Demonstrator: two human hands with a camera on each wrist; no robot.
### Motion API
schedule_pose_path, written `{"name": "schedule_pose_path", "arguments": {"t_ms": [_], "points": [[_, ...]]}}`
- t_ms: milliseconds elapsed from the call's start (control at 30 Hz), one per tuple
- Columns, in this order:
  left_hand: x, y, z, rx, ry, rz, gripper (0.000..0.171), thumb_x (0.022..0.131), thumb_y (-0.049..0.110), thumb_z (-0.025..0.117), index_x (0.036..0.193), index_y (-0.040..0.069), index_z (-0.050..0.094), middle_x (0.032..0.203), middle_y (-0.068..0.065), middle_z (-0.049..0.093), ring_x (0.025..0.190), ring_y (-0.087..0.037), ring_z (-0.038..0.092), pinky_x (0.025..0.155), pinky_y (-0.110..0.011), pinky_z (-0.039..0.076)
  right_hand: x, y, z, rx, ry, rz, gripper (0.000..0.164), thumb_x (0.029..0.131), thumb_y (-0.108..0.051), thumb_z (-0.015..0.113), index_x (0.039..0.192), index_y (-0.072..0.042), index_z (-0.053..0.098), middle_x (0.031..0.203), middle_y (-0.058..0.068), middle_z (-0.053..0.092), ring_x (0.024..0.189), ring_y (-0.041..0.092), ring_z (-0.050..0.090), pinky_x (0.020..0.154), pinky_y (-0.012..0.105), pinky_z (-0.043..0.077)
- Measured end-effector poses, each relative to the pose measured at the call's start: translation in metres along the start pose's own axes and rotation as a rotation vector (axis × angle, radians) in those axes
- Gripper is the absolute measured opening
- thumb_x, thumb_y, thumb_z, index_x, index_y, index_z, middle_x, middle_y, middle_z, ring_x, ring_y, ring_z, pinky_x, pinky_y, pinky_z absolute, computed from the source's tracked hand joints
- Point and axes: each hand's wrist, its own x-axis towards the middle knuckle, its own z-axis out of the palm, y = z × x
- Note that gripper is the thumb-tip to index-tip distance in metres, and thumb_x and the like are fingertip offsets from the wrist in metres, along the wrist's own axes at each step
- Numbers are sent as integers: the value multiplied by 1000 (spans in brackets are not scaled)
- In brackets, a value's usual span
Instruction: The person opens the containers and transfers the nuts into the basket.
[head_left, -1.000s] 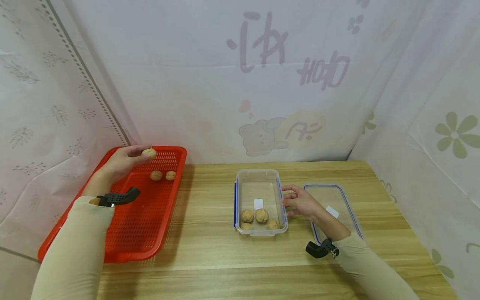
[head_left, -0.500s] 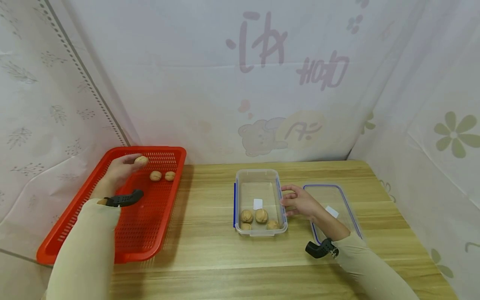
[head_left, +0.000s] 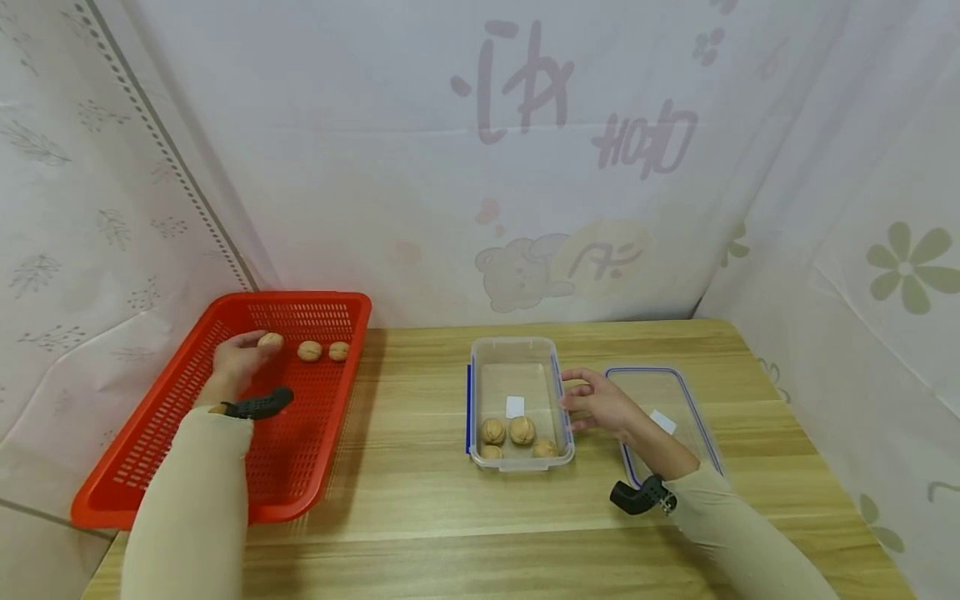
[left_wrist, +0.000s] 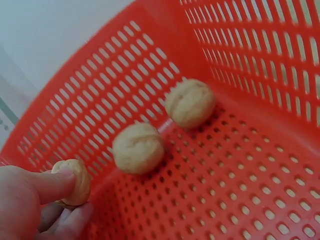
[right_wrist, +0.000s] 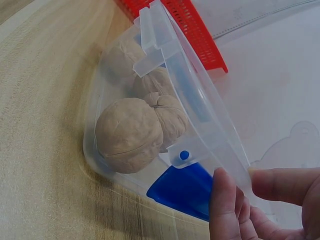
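In the head view my left hand (head_left: 238,364) is inside the red plastic basket (head_left: 339,433), near its far end. Thumb and fingers pinch a walnut (left_wrist: 76,182), low beside two others, a nearer walnut (left_wrist: 138,148) and a farther walnut (left_wrist: 190,103), which lie on the basket floor. My right hand (head_left: 600,406) is at the right wall of a clear plastic container (head_left: 517,343). Up close, its thumb and fingertips grip the container's rim beside a blue latch (right_wrist: 185,190). Several walnuts (right_wrist: 129,135) lie at the container's near end.
A clear lid (head_left: 678,383) with a blue seal lies right of the container, partly under the right forearm. Wooden table (head_left: 405,500) separates basket and container. Behind hangs a white printed curtain (head_left: 360,167).
My left hand has lowered with its walnut into the basket, toward the row of two walnuts at the far end. The right hand and the container have stayed in place.
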Motion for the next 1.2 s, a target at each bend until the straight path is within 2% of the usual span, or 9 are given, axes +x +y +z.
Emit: {"name": "schedule_pose_path", "arguments": {"t_ms": [100,200,300,533,767,933,1067,1200], "points": [[1,-6,2,-8,13,-26,72,102,34,61,158,2,31,126,-2,51,104,-13,51,99,-34,47,0,0,0,5,-2,0,54,100,2,60,147,6,34,98,5,59,83,14,61,64,27,59],[0,-9,4,-6,32,-33,71,101,34,63,158,3,34,119,2,53,100,-12,51,83,-21,46,-1,0,-1,10,-2,-3,55,99,1,60,147,6,34,98,5,59,82,14,62,63,27,59],[0,-10,7,-5,52,-25,69,101,33,64,156,2,37,115,3,54,96,-11,52,78,-18,47,-1,0,-1,13,-5,-7,55,99,1,61,147,7,33,97,5,59,82,13,61,63,26,59],[5,-16,7,58,71,-15,68,100,36,64,156,4,39,129,-7,53,103,-17,52,80,-21,45,-1,1,-1,15,-12,-10,54,100,2,59,147,7,33,95,3,59,81,13,61,63,26,59],[6,-16,8,80,70,9,67,101,33,63,156,3,38,144,-16,48,106,-16,52,85,-24,46,-1,1,-1,11,-13,-12,55,100,2,59,147,7,33,96,4,59,81,13,61,63,26,59],[3,-14,8,85,79,12,68,102,33,62,156,1,36,152,-22,42,121,-29,48,100,-40,46,0,1,-1,7,-14,-12,55,100,1,59,147,7,33,97,5,59,82,14,61,63,27,59],[1,-11,8,82,78,12,69,103,33,60,157,1,33,158,-26,35,133,-40,40,111,-51,38,0,1,0,3,-10,-11,54,100,1,59,147,7,33,97,5,59,82,14,61,63,27,59],[-2,-6,8,80,73,13,67,105,33,54,159,1,29,161,-27,29,141,-44,32,116,-57,32,1,1,0,-9,-2,-10,53,100,1,59,147,7,34,97,6,60,83,14,61,64,28,59]]}}
